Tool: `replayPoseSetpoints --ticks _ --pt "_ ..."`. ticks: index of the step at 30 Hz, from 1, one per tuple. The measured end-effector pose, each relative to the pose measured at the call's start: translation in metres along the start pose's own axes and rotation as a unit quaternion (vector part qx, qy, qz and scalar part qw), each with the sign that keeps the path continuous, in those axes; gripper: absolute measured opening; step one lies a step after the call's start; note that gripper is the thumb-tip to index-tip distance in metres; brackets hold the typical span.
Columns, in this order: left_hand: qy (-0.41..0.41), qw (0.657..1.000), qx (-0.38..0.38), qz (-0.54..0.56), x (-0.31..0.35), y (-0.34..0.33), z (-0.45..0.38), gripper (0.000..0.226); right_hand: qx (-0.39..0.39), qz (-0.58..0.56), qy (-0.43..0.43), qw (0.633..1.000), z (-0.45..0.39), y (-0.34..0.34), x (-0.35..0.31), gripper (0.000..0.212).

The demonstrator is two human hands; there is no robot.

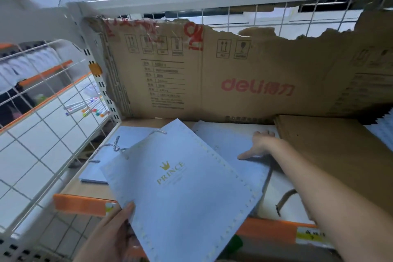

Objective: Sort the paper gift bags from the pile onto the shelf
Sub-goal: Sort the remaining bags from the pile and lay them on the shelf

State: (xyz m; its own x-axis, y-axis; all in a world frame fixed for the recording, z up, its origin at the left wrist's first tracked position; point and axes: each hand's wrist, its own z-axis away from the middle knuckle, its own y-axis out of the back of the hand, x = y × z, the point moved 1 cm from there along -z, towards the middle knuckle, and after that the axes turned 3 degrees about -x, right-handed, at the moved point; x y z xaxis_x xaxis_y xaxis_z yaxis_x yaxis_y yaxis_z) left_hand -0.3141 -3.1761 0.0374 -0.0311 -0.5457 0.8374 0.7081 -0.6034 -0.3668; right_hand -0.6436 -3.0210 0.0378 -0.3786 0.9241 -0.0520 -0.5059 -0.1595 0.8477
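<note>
The step in hand looks like placing one bag onto the shelf (89,185) while the stack already there is steadied. The left hand (116,225) grips the lower left edge of a pale blue paper gift bag (180,193) printed with a gold crown and the word PRINCE; the thumb lies on its face, the other fingers are hidden beneath it, so the hold is a pinch across the edge. The bag is tilted, its twisted cord handles (116,144) pointing toward the back of the shelf, and its lower part overhangs the orange shelf front (78,204).

The right hand (258,144) reaches farther in, fingers spread and flat, pressing on a stack of similar pale blue bags (234,147) lying just beside a flat brown cardboard piece (331,155). It holds nothing. Another pale blue bag (100,172) lies flat at the left of the shelf, partly under the held one. A torn cardboard box wall (234,74) stands behind everything.

The next move, as I judge it, calls for squaring the held bag with the stack under the right hand, sliding it forward so its edges line up, then letting go without catching the cord handles
</note>
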Motion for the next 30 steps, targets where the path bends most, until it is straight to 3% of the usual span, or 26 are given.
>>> replayPoseSetpoints --ticks 6,10,12,15,18,22,25,30 --pt "0.001 1.0 -0.009 -0.003 -0.002 0.012 -0.026 0.025 0.008 -0.067 -0.03 0.997 0.002 0.011 0.006 0.1" --pt "0.005 1.0 -0.019 -0.009 0.0 0.008 -0.044 0.042 0.078 -0.211 0.072 0.972 0.021 0.035 0.021 0.037" --pt "0.009 0.999 -0.03 -0.007 0.002 -0.003 -0.05 0.045 0.115 -0.275 0.101 0.949 0.041 0.046 0.037 0.025" --pt "-0.019 0.999 -0.041 0.005 0.0 -0.024 -0.059 0.034 0.213 -0.276 0.103 0.931 0.074 0.054 0.072 0.023" --pt "-0.042 0.997 -0.07 -0.011 -0.006 -0.059 -0.058 0.033 0.324 -0.311 0.072 0.891 0.109 0.054 0.12 0.027" --pt "-0.065 0.99 -0.121 -0.028 -0.018 -0.123 -0.035 0.038 0.403 -0.413 0.048 0.815 0.154 0.04 0.192 0.02" --pt "-0.072 0.984 -0.158 -0.04 -0.036 -0.161 -0.023 0.033 0.433 -0.508 0.043 0.744 0.181 0.023 0.248 0.016" --pt "-0.108 0.971 -0.198 -0.075 -0.066 -0.24 0.007 0.028 0.448 -0.564 0.002 0.694 0.207 -0.007 0.354 0.022"
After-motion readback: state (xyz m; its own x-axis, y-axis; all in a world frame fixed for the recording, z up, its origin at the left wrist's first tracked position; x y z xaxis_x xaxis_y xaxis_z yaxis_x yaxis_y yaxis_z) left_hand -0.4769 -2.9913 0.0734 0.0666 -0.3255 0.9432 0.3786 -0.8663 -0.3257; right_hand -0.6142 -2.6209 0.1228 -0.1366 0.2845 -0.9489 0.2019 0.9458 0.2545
